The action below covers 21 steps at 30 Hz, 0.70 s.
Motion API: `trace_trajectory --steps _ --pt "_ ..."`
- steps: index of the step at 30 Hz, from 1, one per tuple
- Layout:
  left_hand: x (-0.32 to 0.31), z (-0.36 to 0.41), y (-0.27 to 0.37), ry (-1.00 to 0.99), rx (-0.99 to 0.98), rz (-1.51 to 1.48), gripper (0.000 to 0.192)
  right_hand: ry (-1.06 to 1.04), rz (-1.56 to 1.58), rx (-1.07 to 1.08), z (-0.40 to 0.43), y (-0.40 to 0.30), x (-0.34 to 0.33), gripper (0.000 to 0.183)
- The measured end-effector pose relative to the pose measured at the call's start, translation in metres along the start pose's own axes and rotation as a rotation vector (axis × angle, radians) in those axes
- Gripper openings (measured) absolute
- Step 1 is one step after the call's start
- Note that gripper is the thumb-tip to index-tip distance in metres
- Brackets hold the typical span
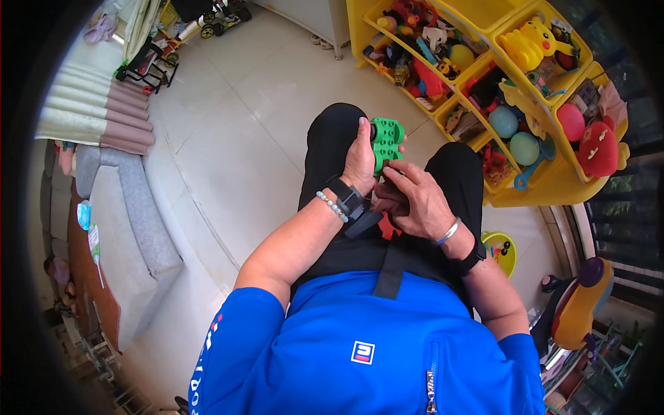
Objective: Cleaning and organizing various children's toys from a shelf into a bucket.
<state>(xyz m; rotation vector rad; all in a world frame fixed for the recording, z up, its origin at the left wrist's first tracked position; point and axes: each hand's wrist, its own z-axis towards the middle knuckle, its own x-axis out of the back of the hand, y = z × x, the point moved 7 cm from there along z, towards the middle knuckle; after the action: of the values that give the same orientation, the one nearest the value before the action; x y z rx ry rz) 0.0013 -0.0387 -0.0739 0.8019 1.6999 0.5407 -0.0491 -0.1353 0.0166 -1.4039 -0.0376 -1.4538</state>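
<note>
My left hand holds a green studded toy-brick vehicle base above my lap, the thumb along its left side and fingertips showing at its right. A black wheel-like part shows beside the thumb. My right hand is bent in close, its index fingertip at the near end of the green piece. Its curled fingers hide whatever may lie between them. Below the hands, a red piece is partly visible between my black-trousered thighs.
A yellow toy rack with bins of toys stands at the front right. On the floor at right is a lime-green tub with small pieces, near an orange-and-purple ride-on toy. A grey sofa lies left, beyond the tiled floor.
</note>
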Motion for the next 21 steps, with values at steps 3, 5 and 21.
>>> trace_trajectory --steps 3,5,21 --pt "-0.002 0.002 0.005 -0.029 -0.020 -0.048 0.062 -0.105 0.047 0.051 -0.003 0.001 0.003 0.045" --pt "-0.001 0.002 0.008 -0.044 -0.026 -0.106 0.062 -0.116 0.050 0.050 -0.004 -0.002 0.009 0.042" --pt "0.002 -0.001 0.011 0.046 -0.139 0.159 0.063 -0.132 -0.369 -0.106 0.009 0.006 -0.008 0.042"
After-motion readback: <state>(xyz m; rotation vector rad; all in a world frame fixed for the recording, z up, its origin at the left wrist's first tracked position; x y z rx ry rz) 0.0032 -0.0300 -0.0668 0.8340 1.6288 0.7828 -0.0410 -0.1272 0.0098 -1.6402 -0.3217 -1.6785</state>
